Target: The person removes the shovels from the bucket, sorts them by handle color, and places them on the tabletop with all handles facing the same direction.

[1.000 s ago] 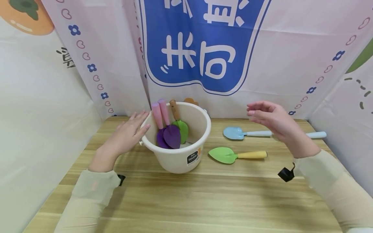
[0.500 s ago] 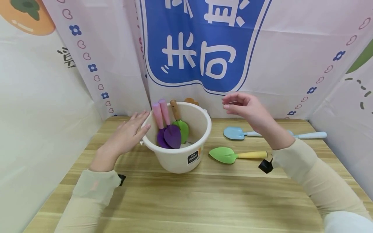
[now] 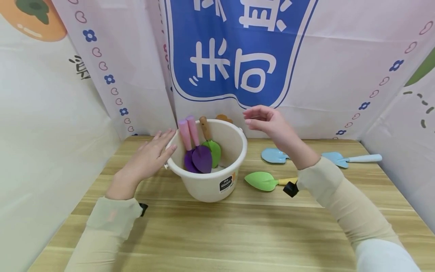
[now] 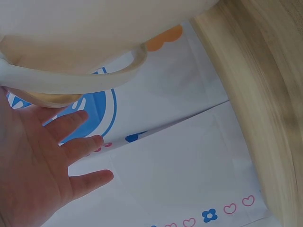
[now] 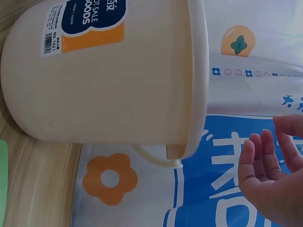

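A cream bucket (image 3: pixel 207 185) stands on the table, holding two trowels with pink handles and purple blades (image 3: pixel 202 160) and one green trowel with a brown handle (image 3: pixel 205 128). My left hand (image 3: pixel 146 160) rests against the bucket's left rim, fingers spread and straight. The bucket's handle (image 4: pixel 71 81) hangs beside that hand in the left wrist view. To the right of the bucket, above the table, is my right hand (image 3: pixel 266 122), its fingers loosely bent and holding nothing. The right wrist view shows that hand (image 5: pixel 272 175) apart from the rim.
A green trowel with a yellow handle (image 3: pixel 261 181) lies right of the bucket. Behind it are two light blue trowels, one nearer the bucket (image 3: pixel 273 155) and partly hidden by my right arm, the other (image 3: pixel 340 159) further right. A printed cloth (image 3: pixel 306 83) hangs behind the table (image 3: pixel 204 234).
My right hand has moved left, from above the blue trowels toward the bucket's right side. My left hand stays at the rim. The bucket and the trowels have not moved.
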Demonstrator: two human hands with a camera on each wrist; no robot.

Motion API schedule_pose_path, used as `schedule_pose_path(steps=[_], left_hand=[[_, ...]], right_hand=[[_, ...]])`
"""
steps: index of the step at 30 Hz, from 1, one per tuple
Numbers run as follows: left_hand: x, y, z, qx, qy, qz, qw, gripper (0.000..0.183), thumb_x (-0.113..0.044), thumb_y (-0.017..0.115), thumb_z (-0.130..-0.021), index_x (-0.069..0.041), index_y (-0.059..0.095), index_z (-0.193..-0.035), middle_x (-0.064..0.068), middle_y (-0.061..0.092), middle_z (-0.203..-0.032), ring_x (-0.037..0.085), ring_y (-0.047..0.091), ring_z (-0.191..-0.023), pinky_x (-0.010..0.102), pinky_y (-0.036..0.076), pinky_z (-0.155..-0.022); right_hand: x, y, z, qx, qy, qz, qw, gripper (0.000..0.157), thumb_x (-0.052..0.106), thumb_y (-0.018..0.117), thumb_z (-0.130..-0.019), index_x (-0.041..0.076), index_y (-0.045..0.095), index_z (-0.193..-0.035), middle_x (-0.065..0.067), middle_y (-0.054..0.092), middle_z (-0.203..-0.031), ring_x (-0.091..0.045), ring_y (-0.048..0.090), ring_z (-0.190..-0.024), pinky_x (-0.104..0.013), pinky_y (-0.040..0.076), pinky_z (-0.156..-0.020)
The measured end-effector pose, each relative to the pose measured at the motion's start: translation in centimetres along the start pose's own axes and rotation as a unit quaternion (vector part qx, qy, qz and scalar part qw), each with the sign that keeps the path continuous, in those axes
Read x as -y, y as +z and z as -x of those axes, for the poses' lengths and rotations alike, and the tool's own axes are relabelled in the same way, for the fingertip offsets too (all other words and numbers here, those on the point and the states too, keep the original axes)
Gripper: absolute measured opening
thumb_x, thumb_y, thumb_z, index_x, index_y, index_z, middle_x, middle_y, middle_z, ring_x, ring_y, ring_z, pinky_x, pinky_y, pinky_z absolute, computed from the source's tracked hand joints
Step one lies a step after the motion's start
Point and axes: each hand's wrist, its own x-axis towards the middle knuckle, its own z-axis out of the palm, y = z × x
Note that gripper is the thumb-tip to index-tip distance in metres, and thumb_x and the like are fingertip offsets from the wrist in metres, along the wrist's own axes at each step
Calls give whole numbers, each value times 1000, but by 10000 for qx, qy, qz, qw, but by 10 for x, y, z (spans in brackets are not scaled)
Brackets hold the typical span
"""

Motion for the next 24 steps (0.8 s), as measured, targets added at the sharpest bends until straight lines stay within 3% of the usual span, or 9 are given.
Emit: schedule_pose_path(steps=[10, 16, 24], left_hand=[[1, 1, 0, 16, -13, 26, 10000, 66, -49, 28, -111, -11, 19, -165, 13, 17, -169, 44, 11, -153, 71, 14, -117], [2, 3, 0, -42, 12, 4, 10000, 67, -50, 28, -111, -11, 20, -165, 13, 18, -169, 45, 11, -153, 71, 15, -117], [2, 2, 0, -62, 31, 21, 10000, 66, -49, 28, -111, -11, 20, -165, 14, 19, -169, 45, 12, -153, 72, 14, -117]], right_hand=[[-10, 31, -25, 433, -214, 772, 9958, 34, 6, 65, -99, -5, 62, -132, -22, 64, -127, -27, 62, -113, -39, 54, -97], [-17, 47, -39, 955, -773, 1607, 9793, 36, -2, 67, -95, -5, 63, -131, -20, 66, -127, -30, 63, -115, -39, 55, -97], [-15, 62, -51, 1322, -1016, 1971, 9661, 40, -5, 67, -94, -6, 61, -133, -19, 63, -135, -33, 62, -122, -44, 51, -104]])
